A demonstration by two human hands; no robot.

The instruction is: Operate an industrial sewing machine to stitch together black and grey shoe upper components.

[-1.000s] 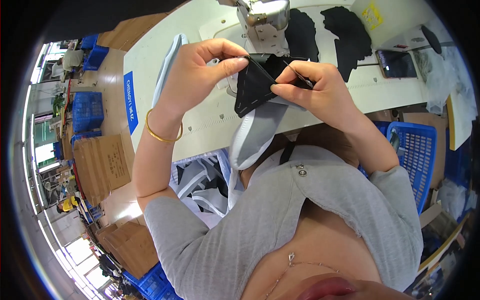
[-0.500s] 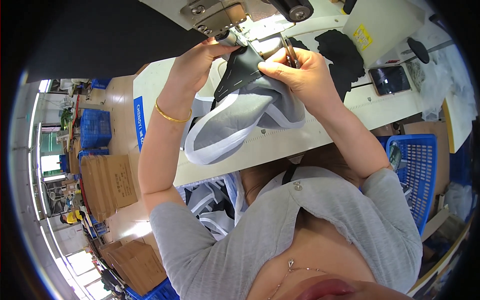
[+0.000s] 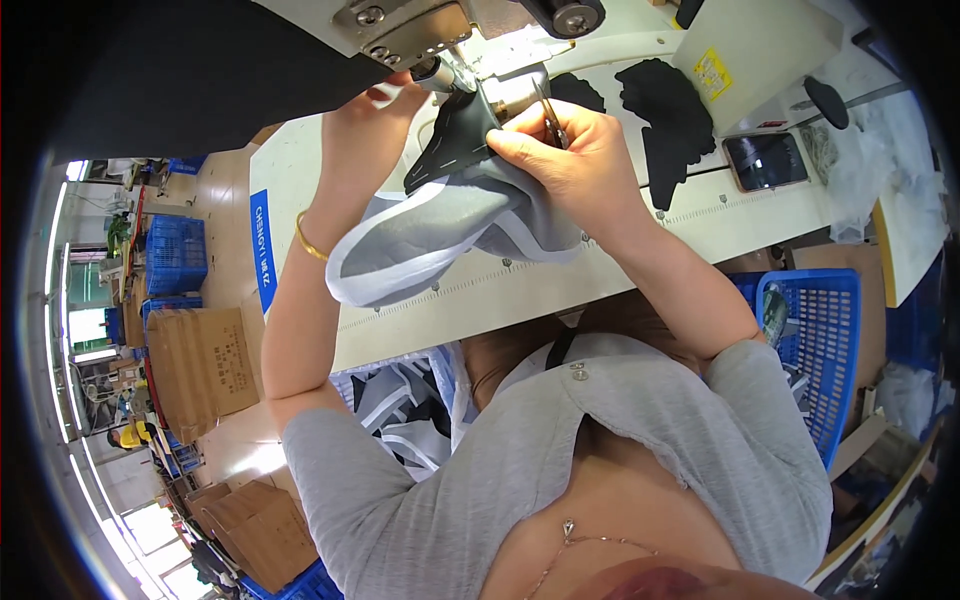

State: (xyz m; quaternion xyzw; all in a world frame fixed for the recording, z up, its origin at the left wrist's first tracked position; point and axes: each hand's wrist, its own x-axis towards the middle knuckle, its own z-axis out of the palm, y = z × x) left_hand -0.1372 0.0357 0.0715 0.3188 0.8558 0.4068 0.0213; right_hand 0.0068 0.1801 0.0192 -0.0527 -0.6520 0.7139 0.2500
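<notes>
My right hand (image 3: 575,160) pinches the edge of a black fabric piece (image 3: 450,140) between thumb and forefinger. Small thread snips (image 3: 549,115) are also tucked in that hand, blades pointing up. White stitch marks show on the black fabric, and a grey mesh piece with a white border (image 3: 400,245) hangs from it over the table edge. The fabric's upper end lies at the needle area of a sewing machine (image 3: 420,35). My left hand (image 3: 370,135) is raised beside the machine head, off the fabric; its fingertips are partly hidden and blurred there.
Black fabric cutouts (image 3: 665,115) lie on the white table (image 3: 400,335) to the right, near a phone (image 3: 765,160) and clear plastic bags (image 3: 875,150). A blue basket (image 3: 820,350) stands at my right. A bin of mesh pieces (image 3: 410,405) sits below the table.
My left hand has let go of the black fabric and moved up and left beside the machine head. The right hand keeps its pinch. The whole view has shifted slightly.
</notes>
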